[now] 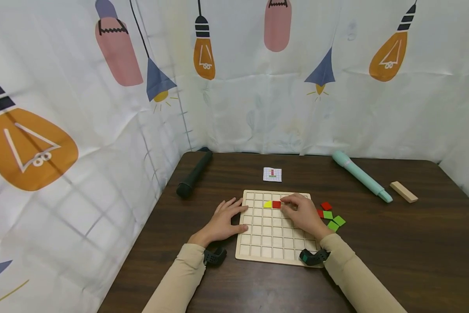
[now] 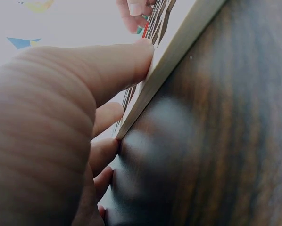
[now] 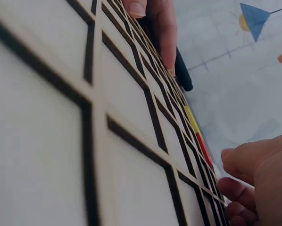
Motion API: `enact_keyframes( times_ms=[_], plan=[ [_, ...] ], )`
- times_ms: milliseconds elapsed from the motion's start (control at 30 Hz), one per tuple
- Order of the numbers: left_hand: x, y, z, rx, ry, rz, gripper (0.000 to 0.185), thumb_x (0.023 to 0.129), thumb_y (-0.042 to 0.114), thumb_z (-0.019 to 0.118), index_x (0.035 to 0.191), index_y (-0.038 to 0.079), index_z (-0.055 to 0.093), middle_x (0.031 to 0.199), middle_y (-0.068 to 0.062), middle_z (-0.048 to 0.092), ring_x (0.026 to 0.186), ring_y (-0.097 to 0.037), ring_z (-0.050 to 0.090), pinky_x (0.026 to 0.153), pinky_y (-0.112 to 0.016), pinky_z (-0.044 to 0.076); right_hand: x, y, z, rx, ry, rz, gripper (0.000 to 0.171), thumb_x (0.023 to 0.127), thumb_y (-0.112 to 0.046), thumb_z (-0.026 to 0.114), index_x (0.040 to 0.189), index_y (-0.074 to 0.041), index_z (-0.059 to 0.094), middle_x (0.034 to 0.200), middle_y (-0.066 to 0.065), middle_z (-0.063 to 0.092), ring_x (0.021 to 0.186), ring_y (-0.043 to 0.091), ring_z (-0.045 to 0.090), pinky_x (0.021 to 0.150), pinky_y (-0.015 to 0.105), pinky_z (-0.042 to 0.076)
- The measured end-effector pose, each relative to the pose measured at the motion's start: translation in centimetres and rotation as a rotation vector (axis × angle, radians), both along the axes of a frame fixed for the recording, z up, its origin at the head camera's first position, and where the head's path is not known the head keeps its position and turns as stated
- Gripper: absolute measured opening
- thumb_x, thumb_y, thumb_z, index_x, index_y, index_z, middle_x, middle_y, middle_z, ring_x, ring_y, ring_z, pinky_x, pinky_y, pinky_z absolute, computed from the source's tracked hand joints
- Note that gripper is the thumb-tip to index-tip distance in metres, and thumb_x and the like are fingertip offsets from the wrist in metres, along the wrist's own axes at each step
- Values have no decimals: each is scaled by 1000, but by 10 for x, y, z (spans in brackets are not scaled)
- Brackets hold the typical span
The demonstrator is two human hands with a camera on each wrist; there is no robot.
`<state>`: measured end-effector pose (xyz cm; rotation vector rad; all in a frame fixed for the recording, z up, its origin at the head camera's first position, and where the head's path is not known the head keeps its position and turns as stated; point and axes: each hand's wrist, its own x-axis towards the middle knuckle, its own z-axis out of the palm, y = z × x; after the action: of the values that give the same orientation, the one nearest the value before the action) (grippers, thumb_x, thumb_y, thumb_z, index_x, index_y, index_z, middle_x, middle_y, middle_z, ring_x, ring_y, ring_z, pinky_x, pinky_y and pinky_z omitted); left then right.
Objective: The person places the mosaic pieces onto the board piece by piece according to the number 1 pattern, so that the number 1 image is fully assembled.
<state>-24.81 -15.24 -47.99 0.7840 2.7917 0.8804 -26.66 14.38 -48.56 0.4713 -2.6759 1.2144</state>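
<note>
A pale wooden grid board [image 1: 271,240] lies on the dark table. My left hand [image 1: 222,221] rests at the board's left edge, its fingers spread; the thumb [image 2: 117,66] touches the rim. A yellow triangle tile [image 1: 267,204] and a red square tile [image 1: 276,204] lie side by side in an upper row. At the red tile's right side, my right hand [image 1: 303,215] reaches down to the board with bent fingers. In the right wrist view its thumb [image 3: 237,162] is close to the fingers over the grid. I cannot tell whether a tile is between the fingertips.
Several loose red and green tiles [image 1: 339,220] lie right of the board. Behind it is a small pattern card [image 1: 272,174]. A dark folded umbrella [image 1: 195,174] is at left; a mint umbrella [image 1: 360,174] and wooden block [image 1: 404,192] are at right. Printed curtains [image 1: 250,108] border the table.
</note>
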Motion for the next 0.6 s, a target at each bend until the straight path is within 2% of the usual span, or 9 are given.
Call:
enact_keyframes(
  times_ms=[167,300,367,433,500,600],
  plan=[
    [-1,0,-2,-4,5,4,63,89,39,69,146,19,48,159,-4,28,149,-26,17,119,-53,3,7,8,9,-7,-1,-17,22,93,-17,68,113,-10,73,111,3,66,86,18,58,77,37,51],
    [-1,0,-2,1,3,6,63,89,38,69,146,18,48,159,-5,28,149,-26,16,119,-53,3,12,16,12,1,24,-30,24,93,-16,67,115,-8,72,113,5,66,94,22,62,83,43,54],
    [-1,0,-2,2,1,5,63,89,38,69,146,18,48,159,-5,28,149,-26,16,119,-53,3,15,21,14,-1,30,-40,24,94,-17,67,115,-8,72,114,5,65,94,22,62,82,43,54],
    [-1,0,-2,4,0,4,63,89,38,69,146,18,48,159,-5,28,149,-26,16,119,-53,2,17,27,14,-3,36,-52,24,94,-17,66,115,-9,71,113,5,65,86,21,60,74,38,53],
    [-1,0,-1,3,-2,4,64,89,38,69,146,18,48,159,-5,28,149,-26,16,119,-53,2,19,33,13,-2,54,-70,23,94,-17,66,115,-9,71,108,5,64,75,19,54,64,31,46],
    [-1,0,-1,3,3,1,64,89,38,69,146,17,48,159,-6,28,149,-27,16,119,-54,4,21,44,10,-12,96,-108,22,94,-16,67,114,-8,71,102,4,62,69,17,47,58,27,39]
  ],
)
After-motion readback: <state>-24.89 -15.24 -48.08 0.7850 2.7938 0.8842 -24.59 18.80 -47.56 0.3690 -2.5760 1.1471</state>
